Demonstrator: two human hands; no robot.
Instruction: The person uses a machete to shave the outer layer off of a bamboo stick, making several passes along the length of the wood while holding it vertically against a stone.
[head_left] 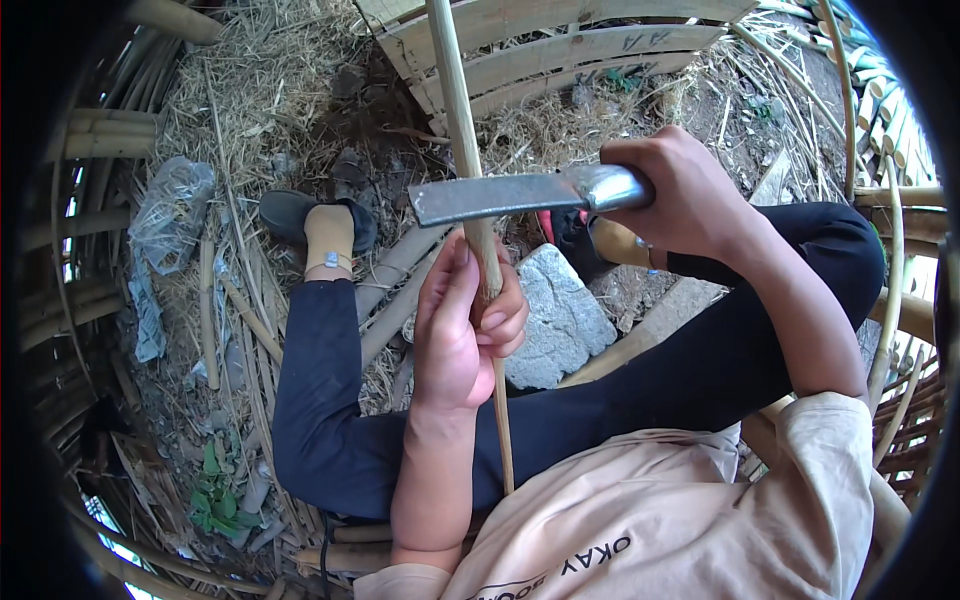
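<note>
A long, pale wooden stick (456, 95) runs from the top of the view down toward my shirt. My left hand (468, 305) is wrapped around it at about its middle, thumb upward. My right hand (685, 190) grips the metal handle of a machete (490, 198) with a broad, blunt-ended grey blade. That blade lies across the stick just above my left hand and seems to touch it; the exact contact is hard to tell. Below my left hand the stick's thin lower end (505, 430) passes over my dark trousers.
A grey rock (558, 320) sits between my legs, beside bamboo poles (390, 270). Ahead stands a slatted wooden crate (560, 55). A crumpled clear plastic bag (175, 210) lies at left on straw-strewn ground. Cut bamboo (895, 120) is piled at far right, and bamboo walling encloses both sides.
</note>
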